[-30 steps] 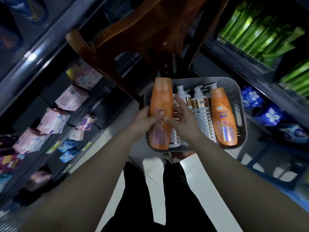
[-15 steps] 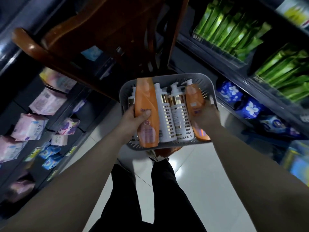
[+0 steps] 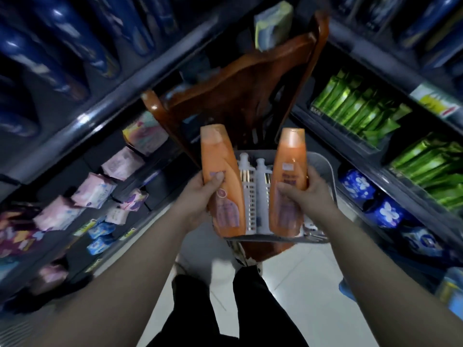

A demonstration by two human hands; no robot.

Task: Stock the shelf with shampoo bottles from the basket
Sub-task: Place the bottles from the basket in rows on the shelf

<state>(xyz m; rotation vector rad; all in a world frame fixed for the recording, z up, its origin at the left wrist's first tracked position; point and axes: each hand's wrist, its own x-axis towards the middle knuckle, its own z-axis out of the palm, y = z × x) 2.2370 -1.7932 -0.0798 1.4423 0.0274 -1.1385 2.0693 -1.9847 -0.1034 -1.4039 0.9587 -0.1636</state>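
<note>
I have an orange shampoo bottle in each hand, both held over the grey basket (image 3: 324, 171) with their caps pointing away from me. My left hand (image 3: 200, 194) wraps the left bottle (image 3: 221, 169) at its middle, thumb pressed on the label. My right hand (image 3: 309, 192) clamps the right bottle (image 3: 290, 164) the same way, fingers curled round its far side. Between them, down in the basket, white pump bottles (image 3: 250, 189) lie side by side. The basket rests on a brown wooden chair (image 3: 245, 91). Pink packets (image 3: 92, 190) fill the left shelf; green pouches (image 3: 350, 106) and blue flower-print packs (image 3: 358, 184) fill the right one.
</note>
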